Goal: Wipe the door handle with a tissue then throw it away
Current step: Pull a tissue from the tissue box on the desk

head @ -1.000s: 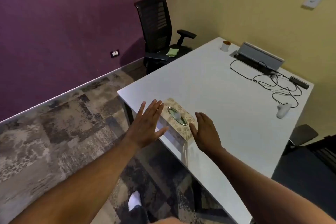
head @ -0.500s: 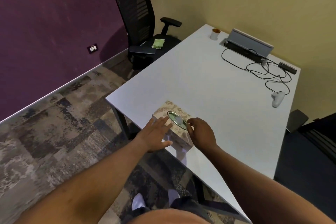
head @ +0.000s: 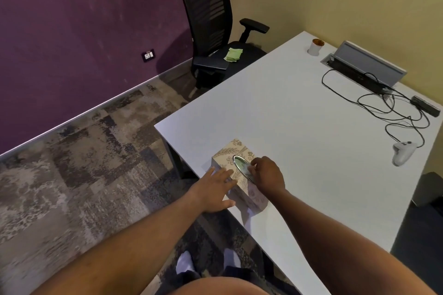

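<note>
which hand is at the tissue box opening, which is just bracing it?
The right hand pinches at the oval opening on the tissue box; the left hand lies flat against the box's near side.

Both hands closed onto tissue box [head: 236, 165]; right fingers [head: 253, 166] now pinching at opening.

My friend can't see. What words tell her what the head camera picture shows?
A person's right hand pinches at the oval opening of a patterned tissue box near the corner of a white desk, while the left hand steadies the box's side. A black office chair stands beyond the desk.
</note>
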